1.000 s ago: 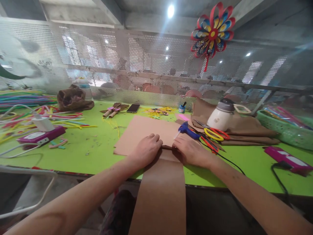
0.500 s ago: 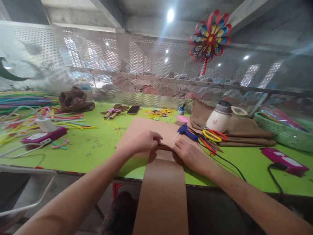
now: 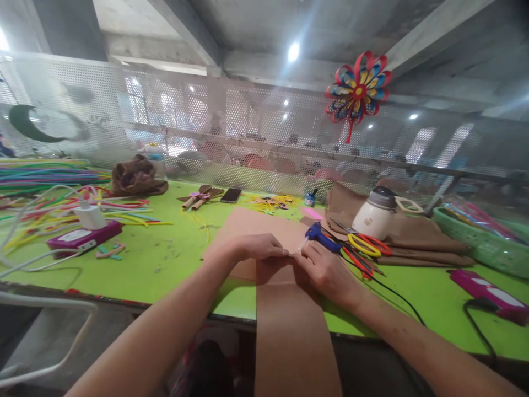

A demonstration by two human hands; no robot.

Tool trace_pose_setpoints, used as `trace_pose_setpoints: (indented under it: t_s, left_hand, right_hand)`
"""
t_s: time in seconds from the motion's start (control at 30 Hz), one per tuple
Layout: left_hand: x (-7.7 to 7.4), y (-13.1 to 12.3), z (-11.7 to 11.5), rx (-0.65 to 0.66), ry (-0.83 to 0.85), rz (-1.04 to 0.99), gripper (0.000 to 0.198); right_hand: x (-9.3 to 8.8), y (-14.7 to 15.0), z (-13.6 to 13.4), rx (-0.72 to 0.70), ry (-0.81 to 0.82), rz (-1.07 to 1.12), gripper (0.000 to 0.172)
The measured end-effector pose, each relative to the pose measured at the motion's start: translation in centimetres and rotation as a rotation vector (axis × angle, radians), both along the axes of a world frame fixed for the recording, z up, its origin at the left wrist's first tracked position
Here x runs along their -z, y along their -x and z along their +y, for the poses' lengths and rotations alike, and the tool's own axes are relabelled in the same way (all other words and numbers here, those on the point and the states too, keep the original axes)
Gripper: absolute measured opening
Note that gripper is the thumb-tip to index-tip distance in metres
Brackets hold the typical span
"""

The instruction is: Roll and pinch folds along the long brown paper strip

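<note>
Head view: left hand [image 3: 264, 246] and right hand [image 3: 326, 270], fingertips close together, pinch far end of brown strip [image 3: 294, 336], which drapes over near edge of table [image 3: 140, 264]. Step judged: folding that end; next move probably calls for even pressure along the fold

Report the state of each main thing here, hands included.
Brown strip, near end past table edge
Left hand, touching its far edge
Right hand, touching the same edge
Blue glue gun, lying down
Phone, flat, screen dark
White bottle, upright, lid on
Blue jar, upright
Left power block, adapter touching it
Right power block, cable attached
</note>
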State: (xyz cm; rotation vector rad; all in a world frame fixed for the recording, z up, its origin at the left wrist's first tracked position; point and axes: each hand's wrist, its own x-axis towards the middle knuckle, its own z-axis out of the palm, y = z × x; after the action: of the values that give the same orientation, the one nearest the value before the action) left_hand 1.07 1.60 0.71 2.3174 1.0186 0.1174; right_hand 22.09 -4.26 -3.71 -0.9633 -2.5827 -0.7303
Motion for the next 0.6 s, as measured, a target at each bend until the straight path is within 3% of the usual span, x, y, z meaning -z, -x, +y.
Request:
trace_pose_setpoints:
  t_s: [0.2, 0.47, 0.6]
  left_hand:
    - [0.54, 0.25, -0.18, -0.058, 0.121, -0.148, 0.046]
    - [0.72, -0.04, -0.09, 0.009, 0.052, -0.1, 0.036]
    - [0.98, -0.19, 0.15, -0.005, 0.027, -0.109, 0.032]
  right_hand:
    - [0.38, -0.08, -0.01, -0.04, -0.054, 0.073, 0.026]
    - [0.3, -0.02, -0.25, -0.062, -0.029, 0.143, 0.025]
    - [0.62, -0.25, 0.29, -0.086, 0.082, 0.33, 0.023]
